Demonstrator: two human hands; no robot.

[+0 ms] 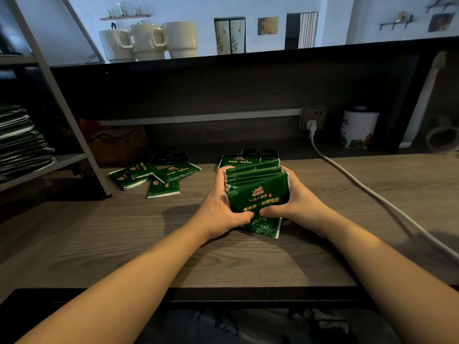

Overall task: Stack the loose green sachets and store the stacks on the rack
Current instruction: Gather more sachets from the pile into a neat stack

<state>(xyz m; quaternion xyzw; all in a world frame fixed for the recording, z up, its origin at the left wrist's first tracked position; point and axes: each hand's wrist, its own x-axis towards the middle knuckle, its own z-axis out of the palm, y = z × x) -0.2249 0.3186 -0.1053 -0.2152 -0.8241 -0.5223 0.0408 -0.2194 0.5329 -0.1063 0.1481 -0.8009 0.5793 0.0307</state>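
Now sachet stack (pixel 258 194) clamped between left hand (pixel 218 209) and right hand (pixel 298 202) fingers.

Dark green sachets (pixel 258 192) carry red-orange print and white edges; the desk (pixel 149 239) is grey-brown woodgrain; cream mugs (pixel 149 40) stand upper left; the white tin (pixel 357 130) bears flowers.

Bare forearms, no sleeves; left hand (pixel 218 207) and right hand (pixel 295 202) ungloved.

Left hand (pixel 221 207) and right hand (pixel 295 202) gripping sachet stack (pixel 258 192) (green), wooden table (pixel 124 232)
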